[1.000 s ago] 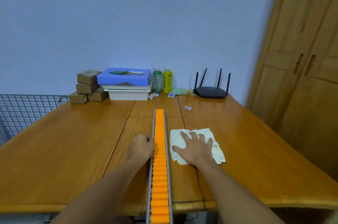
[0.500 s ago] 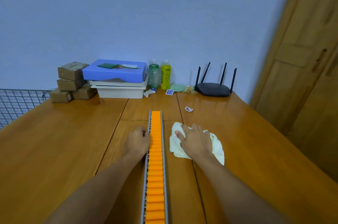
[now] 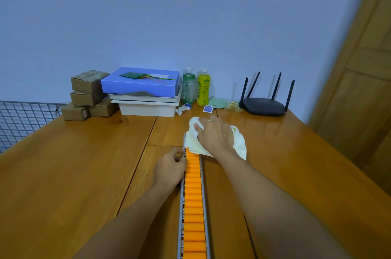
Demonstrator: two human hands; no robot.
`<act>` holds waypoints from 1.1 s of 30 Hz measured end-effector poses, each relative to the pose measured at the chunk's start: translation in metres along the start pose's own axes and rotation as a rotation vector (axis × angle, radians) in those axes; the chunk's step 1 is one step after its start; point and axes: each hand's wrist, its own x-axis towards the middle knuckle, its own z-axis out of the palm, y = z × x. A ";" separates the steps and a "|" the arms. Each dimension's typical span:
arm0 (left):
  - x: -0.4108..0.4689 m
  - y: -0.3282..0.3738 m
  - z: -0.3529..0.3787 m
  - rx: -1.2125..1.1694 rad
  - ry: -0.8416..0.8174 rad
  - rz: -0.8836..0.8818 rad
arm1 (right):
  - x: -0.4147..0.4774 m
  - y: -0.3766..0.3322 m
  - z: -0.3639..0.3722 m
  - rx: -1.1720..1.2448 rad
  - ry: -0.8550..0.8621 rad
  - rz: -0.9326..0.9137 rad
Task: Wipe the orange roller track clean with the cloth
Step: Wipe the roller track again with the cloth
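Note:
An orange roller track (image 3: 193,199) in a grey metal frame runs straight away from me down the middle of the wooden table (image 3: 74,169). My right hand (image 3: 213,135) grips a bunched pale yellow cloth (image 3: 239,142) and presses it onto the track's far end, which the cloth hides. My left hand (image 3: 170,169) rests curled against the track's left rail, a little nearer to me than the cloth.
Against the back wall stand several cardboard boxes (image 3: 88,94), a blue box on white trays (image 3: 143,89), a green bottle (image 3: 188,87), a yellow bottle (image 3: 203,87) and a black router (image 3: 264,104). A wire mesh panel (image 3: 23,119) borders the left, a wooden wardrobe (image 3: 359,81) the right.
My right hand closed on the cloth, lifted it from the table beside the track and carried it forward onto the track's far end. My left hand stayed by the left rail.

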 end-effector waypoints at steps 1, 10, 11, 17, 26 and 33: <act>0.001 -0.002 0.000 -0.011 0.004 -0.002 | 0.004 -0.006 0.005 -0.008 -0.017 -0.016; 0.005 -0.006 0.002 -0.067 0.014 -0.024 | 0.002 -0.019 0.041 -0.010 -0.115 -0.086; 0.005 -0.007 0.002 -0.067 0.016 -0.024 | 0.002 -0.018 0.040 -0.012 -0.117 -0.087; 0.003 -0.005 0.002 -0.057 0.026 -0.046 | 0.002 -0.007 0.036 0.003 -0.128 -0.062; 0.005 -0.005 0.002 -0.021 0.022 -0.073 | -0.011 0.028 0.022 0.004 -0.125 -0.005; 0.001 -0.002 0.000 -0.072 0.004 -0.083 | -0.026 0.039 0.001 0.082 -0.043 0.040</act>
